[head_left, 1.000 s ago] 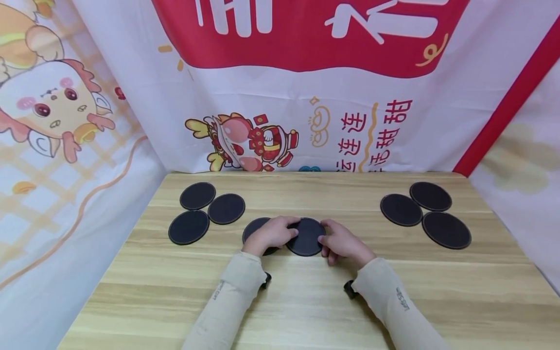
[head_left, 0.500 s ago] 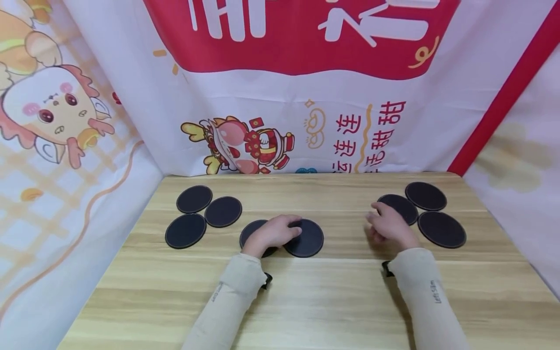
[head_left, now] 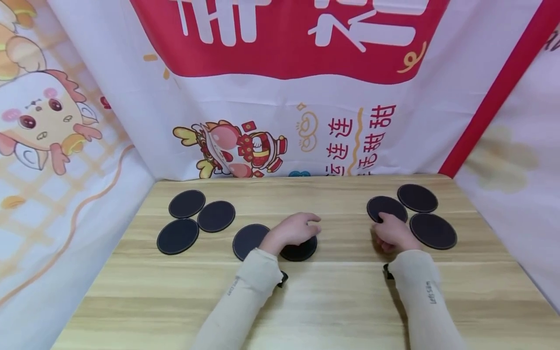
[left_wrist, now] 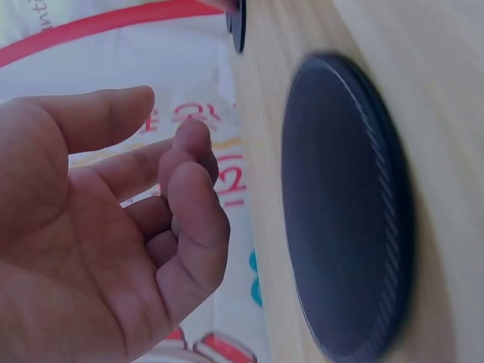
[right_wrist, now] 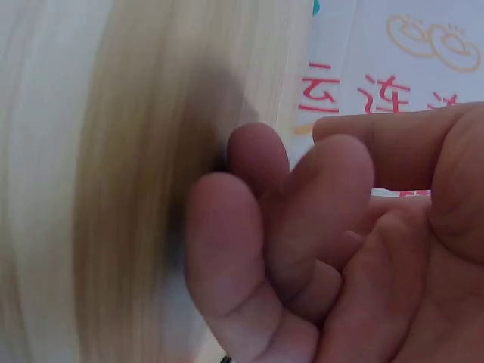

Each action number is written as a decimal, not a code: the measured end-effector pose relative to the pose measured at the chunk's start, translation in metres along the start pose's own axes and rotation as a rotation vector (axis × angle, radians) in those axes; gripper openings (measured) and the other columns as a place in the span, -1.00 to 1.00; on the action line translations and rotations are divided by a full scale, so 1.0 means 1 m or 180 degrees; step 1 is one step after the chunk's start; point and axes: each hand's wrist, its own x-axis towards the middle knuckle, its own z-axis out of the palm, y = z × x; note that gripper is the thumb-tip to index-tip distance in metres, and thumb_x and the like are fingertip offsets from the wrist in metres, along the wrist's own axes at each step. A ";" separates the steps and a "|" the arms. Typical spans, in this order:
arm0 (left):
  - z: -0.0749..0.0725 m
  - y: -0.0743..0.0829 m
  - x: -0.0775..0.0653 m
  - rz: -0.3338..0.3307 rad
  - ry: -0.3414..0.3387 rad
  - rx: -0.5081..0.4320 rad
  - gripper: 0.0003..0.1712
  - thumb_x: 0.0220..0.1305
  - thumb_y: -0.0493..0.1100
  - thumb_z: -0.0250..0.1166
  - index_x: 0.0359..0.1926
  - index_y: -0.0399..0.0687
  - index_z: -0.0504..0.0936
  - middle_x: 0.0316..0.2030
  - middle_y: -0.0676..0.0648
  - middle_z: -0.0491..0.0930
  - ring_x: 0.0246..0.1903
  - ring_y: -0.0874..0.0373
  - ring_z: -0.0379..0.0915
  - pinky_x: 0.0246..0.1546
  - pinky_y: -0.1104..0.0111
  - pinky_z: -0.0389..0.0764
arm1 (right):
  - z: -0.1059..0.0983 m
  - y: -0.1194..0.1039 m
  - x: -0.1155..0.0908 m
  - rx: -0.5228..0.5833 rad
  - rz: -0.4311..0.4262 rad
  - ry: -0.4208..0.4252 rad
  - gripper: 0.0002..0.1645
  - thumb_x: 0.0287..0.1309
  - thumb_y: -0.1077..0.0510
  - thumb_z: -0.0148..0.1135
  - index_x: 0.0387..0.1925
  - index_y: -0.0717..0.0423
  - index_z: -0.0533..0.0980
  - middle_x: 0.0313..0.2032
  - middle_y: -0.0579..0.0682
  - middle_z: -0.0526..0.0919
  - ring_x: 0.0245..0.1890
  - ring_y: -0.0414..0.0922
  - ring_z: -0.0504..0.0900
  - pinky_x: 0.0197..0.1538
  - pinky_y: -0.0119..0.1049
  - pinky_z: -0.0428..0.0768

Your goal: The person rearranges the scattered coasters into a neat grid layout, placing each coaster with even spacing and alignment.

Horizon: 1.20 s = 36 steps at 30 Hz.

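Two round black coasters lie side by side mid-table: the left coaster is partly covered by my left wrist, the right coaster by my left hand. In the left wrist view this stitched-edge coaster lies apart from my loosely bent fingers, which hold nothing. My right hand is at the near edge of the leftmost coaster in the right-hand group, index finger over it; whether it touches is unclear. In the right wrist view nothing shows between the bent fingers.
Two more coasters, a back one and a front one, complete the right group. At the left are three coasters, one of them nearest the middle. The wooden table ends at a printed cloth backdrop.
My right hand has left the middle right-hand coaster and moved right to the right group's leftmost coaster. My left hand has come off the coaster edge and shifted right over it.
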 end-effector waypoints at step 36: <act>0.074 0.061 0.115 -0.0765 0.0933 -0.2276 -0.23 0.28 -0.33 0.26 0.49 -0.25 0.26 0.40 -0.24 0.31 0.25 -0.05 0.38 0.12 0.15 0.55 | -0.020 0.020 0.015 0.1133 0.0268 0.0105 -0.27 0.52 0.15 -0.05 0.51 0.23 -0.11 -0.49 0.13 0.55 -0.66 -0.13 0.53 -0.46 -0.14 0.67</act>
